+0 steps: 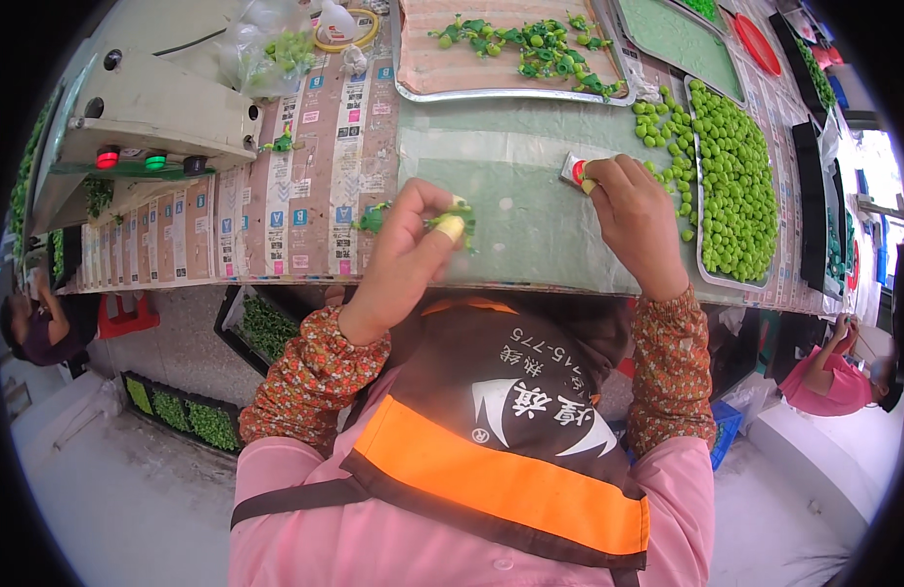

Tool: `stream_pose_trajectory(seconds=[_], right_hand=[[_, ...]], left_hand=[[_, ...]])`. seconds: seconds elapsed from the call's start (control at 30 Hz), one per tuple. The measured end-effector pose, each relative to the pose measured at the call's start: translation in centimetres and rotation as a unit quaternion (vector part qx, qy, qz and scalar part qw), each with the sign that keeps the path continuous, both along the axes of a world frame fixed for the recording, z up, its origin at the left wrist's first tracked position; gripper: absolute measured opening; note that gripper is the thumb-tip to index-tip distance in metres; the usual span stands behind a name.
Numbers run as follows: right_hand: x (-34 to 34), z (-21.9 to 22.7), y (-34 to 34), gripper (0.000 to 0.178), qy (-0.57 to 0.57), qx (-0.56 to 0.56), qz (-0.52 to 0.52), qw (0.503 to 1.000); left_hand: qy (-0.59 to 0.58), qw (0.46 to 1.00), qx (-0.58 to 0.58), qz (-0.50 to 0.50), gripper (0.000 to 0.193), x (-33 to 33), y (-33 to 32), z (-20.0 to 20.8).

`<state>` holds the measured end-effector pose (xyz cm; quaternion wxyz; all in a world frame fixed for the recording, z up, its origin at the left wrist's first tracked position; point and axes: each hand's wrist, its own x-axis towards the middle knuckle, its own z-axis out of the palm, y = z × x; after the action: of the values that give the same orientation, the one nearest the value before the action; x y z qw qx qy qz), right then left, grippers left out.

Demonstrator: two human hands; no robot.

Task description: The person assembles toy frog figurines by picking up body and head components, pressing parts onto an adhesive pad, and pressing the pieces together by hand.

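Note:
My left hand (413, 235) is closed in a pinch, with yellow coverings on the fingertips. Between them is a small green plastic piece (460, 211), blurred and partly hidden by the fingers. Another green piece (372, 217) lies on the table just left of that hand. My right hand (636, 210) grips a small white-and-red tube (574, 169), tilted above the pale green work sheet (530, 230). Round light-green balls (667, 132) lie loose to the right of it, beside a tray (699, 245) heaped with more of them.
A metal-rimmed tray (510, 95) with green assembled pieces stands at the far side. At the far left is a beige machine (168, 88) with red, green and black buttons. A clear bag (266, 49) and a white bottle (336, 22) sit behind it. Other people work at both sides.

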<state>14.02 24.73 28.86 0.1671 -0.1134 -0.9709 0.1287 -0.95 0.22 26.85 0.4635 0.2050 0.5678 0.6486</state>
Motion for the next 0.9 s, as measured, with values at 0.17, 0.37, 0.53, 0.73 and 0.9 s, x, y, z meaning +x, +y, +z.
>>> stream_pose_trajectory(seconds=[0.17,0.37,0.53,0.73,0.9], right_hand=[[0.4,1.3,-3.6,0.019,0.080,-0.237,-0.003,0.968],[0.5,1.9,-7.0,0.017,0.091,-0.315,0.077,0.942],[0.5,2.0,-7.7,0.017,0.088,-0.265,0.070,0.958],[0.6,1.0,-8.3,0.013,0.100,-0.282,0.060,0.952],[1.1,0.1,-7.7,0.017,0.048,-0.431,0.014,0.901]], left_hand=[[-0.038,0.999,0.004,-0.014,0.015,0.8,0.6,0.1],[-0.014,0.999,-0.025,-0.018,0.016,1.6,1.2,0.9],[0.029,1.000,-0.005,-0.010,0.015,2.4,1.5,0.4],[0.192,0.981,-0.009,0.000,0.017,3.3,1.4,0.1],[0.198,0.980,-0.012,-0.022,0.017,3.2,1.4,-0.2]])
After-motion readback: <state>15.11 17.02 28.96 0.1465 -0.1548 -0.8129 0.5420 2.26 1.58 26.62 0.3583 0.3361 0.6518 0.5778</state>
